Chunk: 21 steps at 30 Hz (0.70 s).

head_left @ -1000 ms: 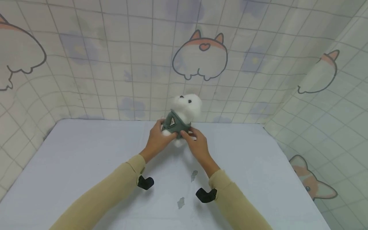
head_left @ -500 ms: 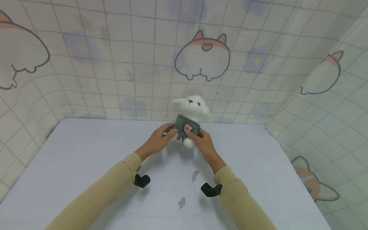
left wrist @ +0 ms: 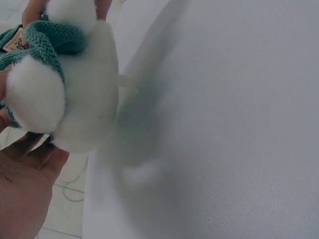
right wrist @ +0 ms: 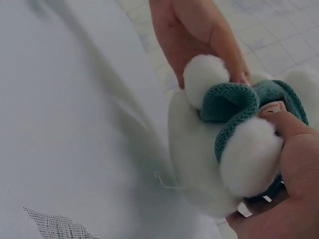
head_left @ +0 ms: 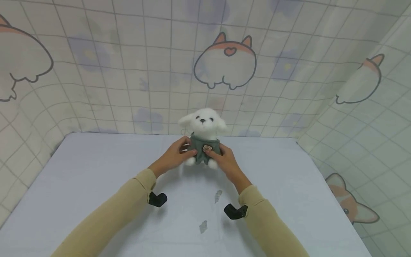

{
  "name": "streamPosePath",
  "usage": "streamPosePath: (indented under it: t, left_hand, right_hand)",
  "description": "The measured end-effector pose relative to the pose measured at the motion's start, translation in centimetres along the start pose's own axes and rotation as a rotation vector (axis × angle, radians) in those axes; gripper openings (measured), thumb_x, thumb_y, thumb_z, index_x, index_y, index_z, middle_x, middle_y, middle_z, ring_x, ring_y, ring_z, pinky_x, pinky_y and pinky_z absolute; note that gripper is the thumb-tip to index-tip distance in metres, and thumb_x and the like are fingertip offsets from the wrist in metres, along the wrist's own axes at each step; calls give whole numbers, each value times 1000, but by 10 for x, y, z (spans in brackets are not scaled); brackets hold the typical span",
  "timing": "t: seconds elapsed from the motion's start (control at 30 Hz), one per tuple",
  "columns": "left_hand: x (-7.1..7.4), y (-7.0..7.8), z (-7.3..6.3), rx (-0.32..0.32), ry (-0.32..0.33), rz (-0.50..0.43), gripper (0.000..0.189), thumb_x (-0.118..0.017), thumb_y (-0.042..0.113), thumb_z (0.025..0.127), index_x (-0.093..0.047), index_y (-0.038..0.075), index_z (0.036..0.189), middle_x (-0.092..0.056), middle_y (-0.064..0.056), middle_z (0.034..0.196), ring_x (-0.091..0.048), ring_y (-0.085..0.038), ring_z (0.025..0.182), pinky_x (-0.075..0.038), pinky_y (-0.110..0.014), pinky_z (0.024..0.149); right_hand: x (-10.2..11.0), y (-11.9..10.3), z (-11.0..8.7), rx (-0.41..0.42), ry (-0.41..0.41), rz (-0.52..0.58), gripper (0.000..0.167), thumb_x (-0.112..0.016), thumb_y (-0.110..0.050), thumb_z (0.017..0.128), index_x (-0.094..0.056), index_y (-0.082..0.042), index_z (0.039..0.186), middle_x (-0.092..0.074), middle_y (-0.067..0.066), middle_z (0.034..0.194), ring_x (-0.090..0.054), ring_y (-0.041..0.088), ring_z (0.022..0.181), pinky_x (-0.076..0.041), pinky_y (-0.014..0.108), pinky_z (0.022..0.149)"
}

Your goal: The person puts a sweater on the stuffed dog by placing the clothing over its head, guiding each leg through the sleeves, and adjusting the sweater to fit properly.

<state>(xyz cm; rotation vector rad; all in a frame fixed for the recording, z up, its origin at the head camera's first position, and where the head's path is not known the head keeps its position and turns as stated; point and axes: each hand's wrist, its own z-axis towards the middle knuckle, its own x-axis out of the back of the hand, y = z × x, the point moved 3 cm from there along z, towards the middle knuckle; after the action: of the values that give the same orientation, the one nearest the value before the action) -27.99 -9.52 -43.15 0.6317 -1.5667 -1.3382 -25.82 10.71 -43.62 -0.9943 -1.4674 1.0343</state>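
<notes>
A white plush dog [head_left: 205, 125] in a green knitted outfit with a small badge faces the head camera, upright near the table's far edge. My left hand [head_left: 176, 152] grips its body from the left, thumb at the front. From the other side my right hand [head_left: 226, 162] holds it, the thumb pressed by the badge [right wrist: 272, 107]. Its fluffy feet and pale underside show in the left wrist view, where the left hand [left wrist: 27, 184] has its fingers behind the plush dog [left wrist: 37, 92]. A thin thread [right wrist: 164, 183] hangs from the underside in the right wrist view.
The white table [head_left: 106, 171] has two grey patches [head_left: 203, 226] on its top. Behind and beside it hangs a checked curtain [head_left: 128, 71] with corgi prints. A black wrist mount [head_left: 236, 211] juts from each beige sleeve.
The plush dog has turned from tilted to upright and front-facing, shifting right and then back left. My hands have spread slightly around it, and the right thumb has come to the badge.
</notes>
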Motion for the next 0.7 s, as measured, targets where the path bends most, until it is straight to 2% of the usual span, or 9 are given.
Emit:
streamPosePath:
  t: [0.17, 0.3, 0.47, 0.6, 0.7]
  left_hand:
    - [5, -6, 0, -57, 61, 41, 26, -67, 15, 91, -47, 5, 104, -54, -13, 129, -46, -34, 135, -39, -43, 112]
    - [8, -12, 0, -47, 99, 9, 28, -69, 7, 88, -46, 3, 103, -53, -16, 130, -45, -33, 136, -38, -42, 113]
    - [11, -15, 2, -31, 143, 6, 30, -68, 1, 85, -45, 3, 104, -53, -18, 131, -43, -31, 138, -37, -40, 114]
    - [12, -16, 5, -63, 177, 80, 30, -69, -2, 83, -48, 4, 103, -57, -16, 127, -46, -30, 136, -37, -38, 113]
    - [13, -19, 6, -93, 199, 161, 30, -69, -2, 82, -50, 4, 104, -59, -16, 126, -50, -33, 132, -40, -40, 111]
  right_hand:
    - [-3, -12, -4, 27, -74, -28, 61, -71, -30, 88, -47, -13, 142, -55, 8, 140, -51, 25, 128, -40, 45, 110]
    - [-6, -17, -3, 33, -104, -4, 68, -73, -19, 87, -42, -8, 146, -49, 12, 145, -43, 28, 136, -30, 47, 117]
    - [-11, 3, 14, 68, -91, 14, 65, -76, -18, 83, -48, -11, 142, -52, 9, 142, -44, 25, 135, -31, 44, 116]
    - [-15, 18, 26, 92, -50, -35, 60, -77, -19, 81, -53, -9, 136, -54, 9, 140, -44, 25, 135, -32, 45, 116]
    - [-17, 22, 31, 65, -29, -52, 60, -76, -15, 81, -52, -7, 135, -53, 9, 142, -41, 27, 138, -29, 47, 118]
